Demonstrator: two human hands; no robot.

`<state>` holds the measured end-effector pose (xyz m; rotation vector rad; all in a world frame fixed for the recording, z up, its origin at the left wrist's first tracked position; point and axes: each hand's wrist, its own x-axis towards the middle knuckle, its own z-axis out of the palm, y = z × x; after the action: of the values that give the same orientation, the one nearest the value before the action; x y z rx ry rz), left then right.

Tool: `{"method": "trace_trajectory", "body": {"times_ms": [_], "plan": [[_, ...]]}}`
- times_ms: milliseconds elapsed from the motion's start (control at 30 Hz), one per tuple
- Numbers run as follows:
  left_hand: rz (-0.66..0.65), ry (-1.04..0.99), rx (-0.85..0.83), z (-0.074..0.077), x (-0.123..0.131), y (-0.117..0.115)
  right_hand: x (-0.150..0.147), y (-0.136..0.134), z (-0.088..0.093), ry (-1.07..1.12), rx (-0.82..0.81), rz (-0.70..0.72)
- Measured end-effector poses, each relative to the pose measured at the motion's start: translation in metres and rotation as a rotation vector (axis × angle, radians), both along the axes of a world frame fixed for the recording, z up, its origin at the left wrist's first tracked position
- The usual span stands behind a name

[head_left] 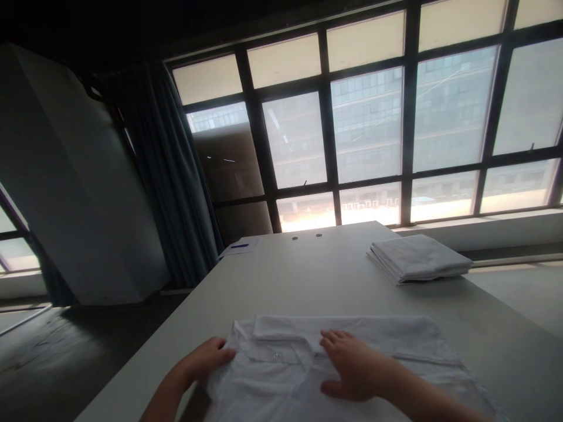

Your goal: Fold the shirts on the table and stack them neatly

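A white, partly folded cloth garment (281,375) lies in front of me at the near end of the white table (281,281), with creases and layered flaps on top. At its left edge, my left hand (209,358) is closed on the fabric, the thumb over the top and the other fingers partly hidden. My right hand (354,364) rests palm down near the middle of the garment, its fingers stretched out and pointing left. Nothing is held in the right hand. The lower part of the garment runs out of view.
A stack of folded white cloth (420,258) sits at the table's right edge. Paper with a blue pen (240,245) lies at the far left corner. Two round cable holes (319,235) are at the far end. Beyond are a dark curtain (176,158) and large windows.
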<state>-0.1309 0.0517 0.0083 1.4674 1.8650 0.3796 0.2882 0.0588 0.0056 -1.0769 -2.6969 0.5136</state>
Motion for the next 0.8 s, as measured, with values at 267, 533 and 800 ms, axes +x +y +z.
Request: {"method": "trace_trajectory", "body": {"times_ms": [267,533,800], "plan": [[0.024,-0.708,-0.087,0.023,0.01,-0.02,-0.056,0.009,-0.032,0.15,-0.14,0.17],[0.072,-0.899,0.063,0.041,0.051,-0.013,-0.051,0.016,-0.036,0.26,-0.284,0.081],[-0.098,-0.978,0.109,0.081,0.159,-0.014,-0.026,0.062,-0.005,0.878,-0.817,-0.244]]}}
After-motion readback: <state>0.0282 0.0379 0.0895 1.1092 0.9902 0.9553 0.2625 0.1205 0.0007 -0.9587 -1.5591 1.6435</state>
